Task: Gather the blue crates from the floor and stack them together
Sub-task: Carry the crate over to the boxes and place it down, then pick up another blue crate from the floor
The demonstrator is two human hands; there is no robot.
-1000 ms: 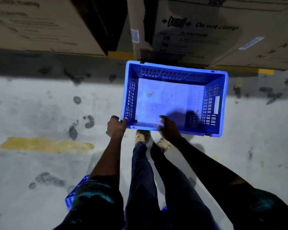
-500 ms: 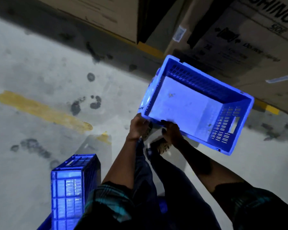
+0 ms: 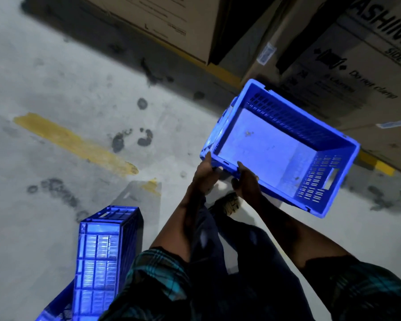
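Observation:
I hold an empty blue crate in the air at the right, open side up and tilted. My left hand grips its near corner from outside. My right hand grips the near long rim, thumb over the edge. A second blue crate stands at the lower left with its ribbed bottom facing up. It rests on or against another blue crate at the frame's bottom edge, mostly cut off.
Large cardboard boxes line the top and right, close behind the held crate. A yellow line crosses the stained concrete floor at the left. My legs and a shoe are below the held crate.
The view has swung left and the held crate has turned and tilted, staying in both hands. The blue crates at the lower left came into view.

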